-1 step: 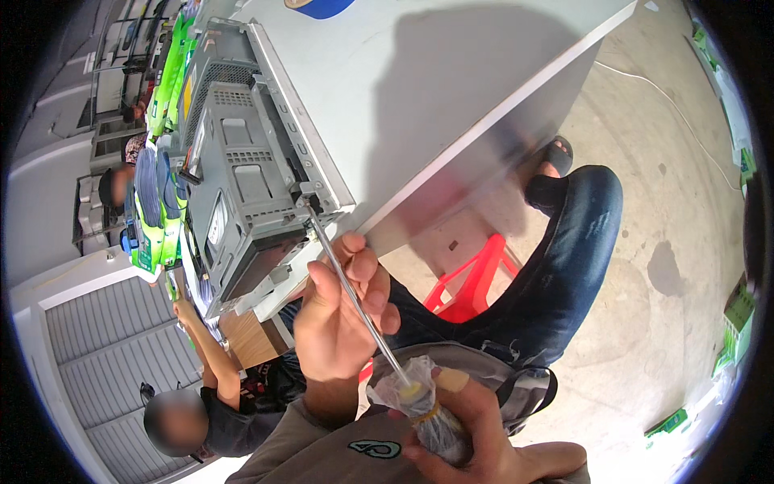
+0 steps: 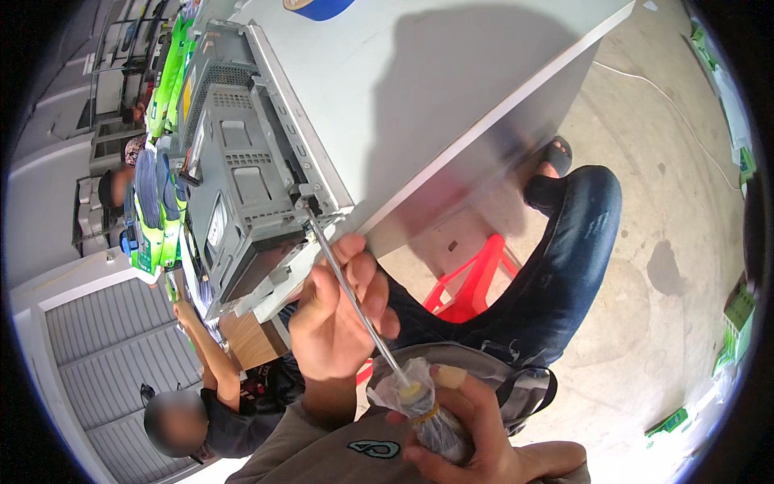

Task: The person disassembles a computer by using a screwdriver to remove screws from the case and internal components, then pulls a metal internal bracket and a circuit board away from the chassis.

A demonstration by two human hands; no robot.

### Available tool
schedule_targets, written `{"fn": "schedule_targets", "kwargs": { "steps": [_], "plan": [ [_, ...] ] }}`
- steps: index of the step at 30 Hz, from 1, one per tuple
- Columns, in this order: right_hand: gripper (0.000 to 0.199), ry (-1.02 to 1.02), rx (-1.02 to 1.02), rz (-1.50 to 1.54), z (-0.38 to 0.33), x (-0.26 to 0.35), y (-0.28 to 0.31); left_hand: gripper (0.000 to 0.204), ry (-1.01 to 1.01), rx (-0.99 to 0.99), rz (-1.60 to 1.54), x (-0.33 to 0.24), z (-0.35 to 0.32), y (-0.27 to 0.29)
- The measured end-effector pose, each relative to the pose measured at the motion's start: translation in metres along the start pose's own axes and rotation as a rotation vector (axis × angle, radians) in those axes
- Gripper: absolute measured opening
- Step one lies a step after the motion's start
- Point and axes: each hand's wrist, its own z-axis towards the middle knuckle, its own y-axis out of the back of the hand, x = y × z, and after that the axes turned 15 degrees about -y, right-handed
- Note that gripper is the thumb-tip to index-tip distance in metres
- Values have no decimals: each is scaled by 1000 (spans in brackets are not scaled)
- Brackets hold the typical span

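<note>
Head view: the right hand (image 2: pixel 481 436) squeezes the screwdriver (image 2: pixel 348 286) by its wrapped handle (image 2: pixel 439 430), low in the middle. The left hand (image 2: pixel 334 327) curls by the rod, maybe to keep it straight; I can't tell if it pinches. The tip reaches the computer box (image 2: pixel 234 153), upper left.

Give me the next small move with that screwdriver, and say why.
Probably a small turn of the screwdriver with the right hand, which grips its plastic-wrapped end; the tip appears set against the grey metal case, and the left hand is by the shaft.
</note>
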Motion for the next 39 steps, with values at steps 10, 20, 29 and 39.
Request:
{"fn": "schedule_targets", "kwargs": {
  "steps": [10, 20, 29, 39],
  "plan": [
    [86, 34, 73, 215, 7, -5, -12, 37, -3, 60, -51, 7, 6, 0],
    [92, -145, 127, 583, 8, 10, -12, 23, 58, 175, -88, 2, 3, 15],
    [90, -304, 87, 533, 8, 23, -3, 27, 51, 113, 42, -1, 0, 14],
    [88, 53, -75, -80, 7, 5, -2, 33, 4, 50, 66, 7, -1, 2]
  ]
}}
